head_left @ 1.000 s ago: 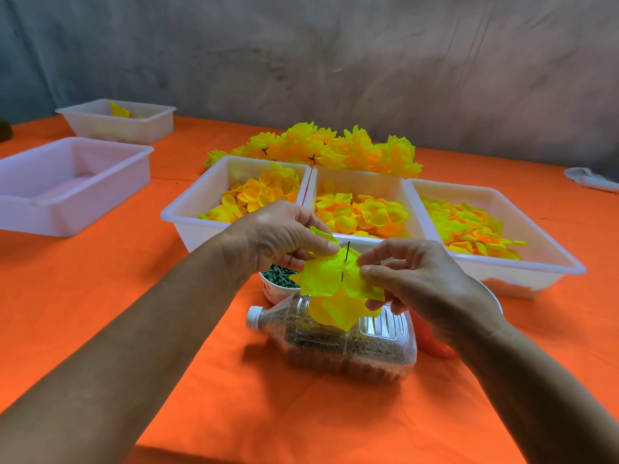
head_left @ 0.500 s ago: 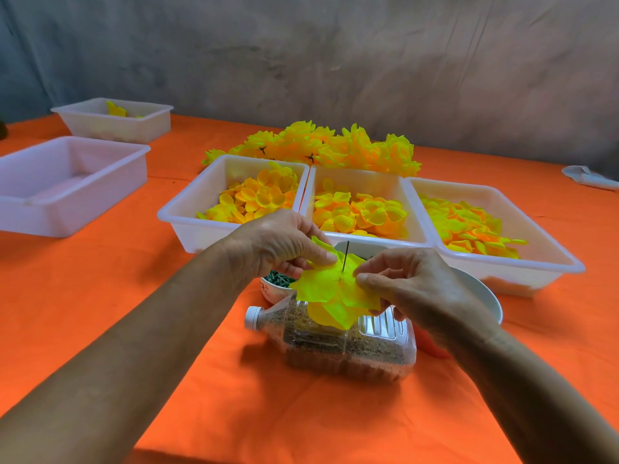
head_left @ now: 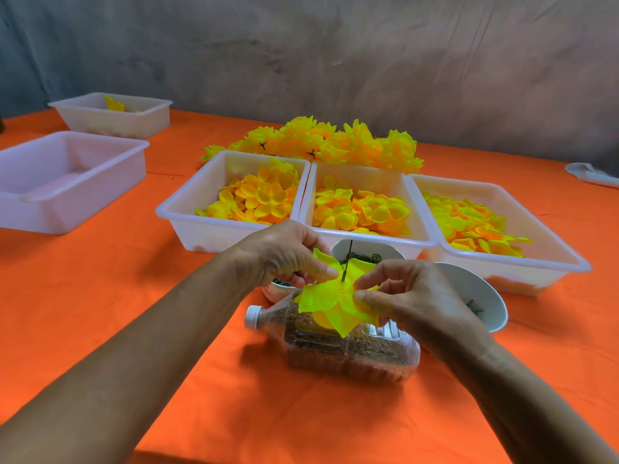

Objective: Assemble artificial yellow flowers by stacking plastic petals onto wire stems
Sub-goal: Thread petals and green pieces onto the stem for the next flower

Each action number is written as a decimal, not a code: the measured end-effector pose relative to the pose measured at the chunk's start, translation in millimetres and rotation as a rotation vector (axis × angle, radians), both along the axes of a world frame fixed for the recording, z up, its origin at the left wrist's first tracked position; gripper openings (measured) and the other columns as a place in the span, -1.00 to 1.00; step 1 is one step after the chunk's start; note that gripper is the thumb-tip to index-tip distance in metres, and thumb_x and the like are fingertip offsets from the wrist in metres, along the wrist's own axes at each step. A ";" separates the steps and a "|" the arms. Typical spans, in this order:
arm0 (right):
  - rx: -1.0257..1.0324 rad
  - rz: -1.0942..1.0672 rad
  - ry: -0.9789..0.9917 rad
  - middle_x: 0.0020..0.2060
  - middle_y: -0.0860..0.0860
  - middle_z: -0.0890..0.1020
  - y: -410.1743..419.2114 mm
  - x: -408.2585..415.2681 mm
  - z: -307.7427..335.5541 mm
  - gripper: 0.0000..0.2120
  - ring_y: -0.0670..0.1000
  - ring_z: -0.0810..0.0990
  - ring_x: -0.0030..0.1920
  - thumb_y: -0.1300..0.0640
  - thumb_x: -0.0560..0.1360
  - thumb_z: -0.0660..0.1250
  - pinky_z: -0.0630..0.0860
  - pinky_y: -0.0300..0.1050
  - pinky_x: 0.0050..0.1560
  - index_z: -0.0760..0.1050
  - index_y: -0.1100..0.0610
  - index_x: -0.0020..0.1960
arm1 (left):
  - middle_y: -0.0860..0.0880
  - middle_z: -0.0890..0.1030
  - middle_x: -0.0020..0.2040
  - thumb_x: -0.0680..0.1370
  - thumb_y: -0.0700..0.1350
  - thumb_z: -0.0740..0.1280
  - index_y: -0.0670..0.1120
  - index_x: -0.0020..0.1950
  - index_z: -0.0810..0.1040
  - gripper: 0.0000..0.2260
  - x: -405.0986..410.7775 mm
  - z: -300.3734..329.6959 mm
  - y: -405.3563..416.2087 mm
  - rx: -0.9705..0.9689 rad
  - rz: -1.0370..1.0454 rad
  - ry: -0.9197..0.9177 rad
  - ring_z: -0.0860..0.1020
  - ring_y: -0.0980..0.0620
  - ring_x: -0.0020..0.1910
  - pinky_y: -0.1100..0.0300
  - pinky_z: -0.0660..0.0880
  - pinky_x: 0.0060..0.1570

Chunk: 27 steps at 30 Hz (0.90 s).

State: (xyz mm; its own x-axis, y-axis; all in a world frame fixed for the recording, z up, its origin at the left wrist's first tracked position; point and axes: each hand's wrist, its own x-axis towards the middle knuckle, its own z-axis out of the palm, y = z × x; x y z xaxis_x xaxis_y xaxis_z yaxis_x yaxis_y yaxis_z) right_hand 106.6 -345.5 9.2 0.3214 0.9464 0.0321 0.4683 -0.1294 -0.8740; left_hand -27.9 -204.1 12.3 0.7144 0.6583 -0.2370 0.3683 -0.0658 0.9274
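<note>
I have both hands on one flower in the making, held over the near middle of the counter [head_left: 100, 296]. My left hand [head_left: 284, 252] pinches the upper left rim of a large yellow petal layer [head_left: 330, 298], and my right hand [head_left: 402, 296] pinches its right side between thumb and fingers. The thin wire stem [head_left: 348, 259] pokes up through the middle of the layer, so this piece is threaded, though I cannot tell how many layers sit beneath it. Directly below lies a clear plastic bottle [head_left: 335, 346] on its side, filled with brown grain.

By my judgement the job is well under way but far from over. A heap of finished yellow flowers [head_left: 321, 142] lies toward the far edge, behind three white trays [head_left: 234, 236] holding plenty of loose petals. This stem likely needs smaller layers from those trays before it joins the heap.
</note>
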 end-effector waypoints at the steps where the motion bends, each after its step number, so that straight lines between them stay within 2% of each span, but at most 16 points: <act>1: 0.003 -0.002 -0.007 -0.57 -0.03 0.52 0.0 -0.6 -0.6 -0.89 -0.07 0.48 -0.54 0.27 0.38 0.46 0.36 -0.28 -0.47 0.60 0.09 -0.27 | 0.09 0.49 -0.57 0.35 -0.28 0.50 -0.11 -0.11 0.54 -0.79 0.1 -0.9 -0.4 0.003 0.003 0.003 0.49 0.15 -0.53 0.34 0.42 -0.54; 6: 0.018 -0.018 -0.079 -0.59 -0.04 0.51 0.1 -2.1 -1.9 -0.89 -0.08 0.49 -0.54 0.22 0.35 0.46 0.40 -0.25 -0.45 0.59 0.06 -0.29 | 0.08 0.48 -0.53 0.32 -0.26 0.53 -0.14 -0.11 0.55 -0.77 -1.9 -3.3 -5.5 0.066 0.084 -0.039 0.45 0.12 -0.50 0.33 0.40 -0.54; 8: 0.017 -0.024 -0.096 -0.58 -0.04 0.52 0.6 -1.8 -1.0 -0.89 -0.10 0.50 -0.54 0.22 0.35 0.46 0.41 -0.24 -0.44 0.59 0.05 -0.29 | 0.02 0.56 -0.35 0.29 -0.23 0.56 -0.16 -0.07 0.57 -0.72 -3.7 -2.2 -10.5 0.215 0.125 -0.070 0.49 0.12 -0.39 0.30 0.44 -0.41; 10: 0.014 -0.026 -0.107 -0.58 -0.04 0.53 0.8 -1.4 -0.5 -0.90 -0.11 0.50 -0.54 0.21 0.35 0.47 0.41 -0.24 -0.43 0.59 0.05 -0.29 | 0.06 0.54 -0.22 0.27 -0.20 0.58 -0.10 -0.05 0.60 -0.70 -7.3 -0.8 -17.7 0.434 0.180 -0.125 0.49 0.13 -0.27 0.26 0.47 -0.23; 12: 0.015 -0.027 -0.125 -0.57 -0.04 0.53 0.6 -1.4 0.0 -0.90 -0.12 0.50 -0.54 0.19 0.34 0.47 0.40 -0.26 -0.44 0.59 0.04 -0.29 | 0.13 0.54 -0.15 0.30 -0.18 0.57 -0.04 -0.10 0.63 -0.77 -12.7 2.5 -26.8 0.655 0.195 -0.231 0.52 0.14 -0.13 0.27 0.45 -0.08; 14: 0.018 -0.028 -0.127 -0.58 -0.04 0.53 0.4 -1.3 0.4 -0.89 -0.12 0.49 -0.54 0.19 0.34 0.47 0.39 -0.29 -0.46 0.58 0.03 -0.30 | 0.07 0.60 -0.12 0.34 -0.19 0.54 -0.07 -0.19 0.65 -0.88 -16.7 3.8 -35.1 0.767 0.113 -0.322 0.55 0.15 -0.05 0.29 0.44 0.02; 16: 0.017 -0.032 -0.125 -0.58 -0.05 0.53 0.4 -1.0 0.3 -0.89 -0.13 0.50 -0.54 0.18 0.34 0.47 0.39 -0.30 -0.47 0.58 0.02 -0.30 | 0.01 0.63 -0.18 0.35 -0.17 0.55 -0.08 -0.23 0.66 -0.91 -16.0 0.3 -41.3 0.735 0.053 -0.315 0.57 0.08 -0.10 0.18 0.47 0.01; 20: -0.005 -0.013 -0.074 -0.54 -0.02 0.57 -2.2 -0.6 2.0 -0.87 -0.12 0.52 -0.51 0.23 0.35 0.46 0.41 -0.29 -0.44 0.59 0.02 -0.26 | 0.01 0.63 -0.27 0.29 -0.04 0.58 0.03 -0.32 0.64 -0.86 -7.2 -10.0 -41.6 0.626 0.115 -0.283 0.59 -0.05 -0.18 -0.06 0.50 -0.07; 23: -0.032 0.016 0.039 -0.51 -0.01 0.58 -7.4 3.8 5.9 -0.84 -0.12 0.51 -0.51 0.30 0.37 0.45 0.35 -0.35 -0.47 0.62 0.04 -0.21 | -0.02 0.63 -0.28 0.26 0.04 0.51 0.08 -0.39 0.60 -0.88 -5.3 -13.2 -36.4 0.561 0.090 -0.304 0.59 -0.08 -0.20 -0.14 0.50 -0.10; 27: -0.024 -0.004 0.110 -0.46 0.05 0.61 -10.9 22.4 15.2 -0.88 -0.13 0.53 -0.52 0.33 0.38 0.46 0.38 -0.38 -0.49 0.62 0.14 -0.16 | -0.07 0.62 -0.27 0.27 -0.01 0.57 0.06 -0.40 0.61 -0.84 -5.9 -12.5 -29.6 0.535 -0.013 -0.310 0.59 -0.12 -0.19 -0.17 0.52 -0.07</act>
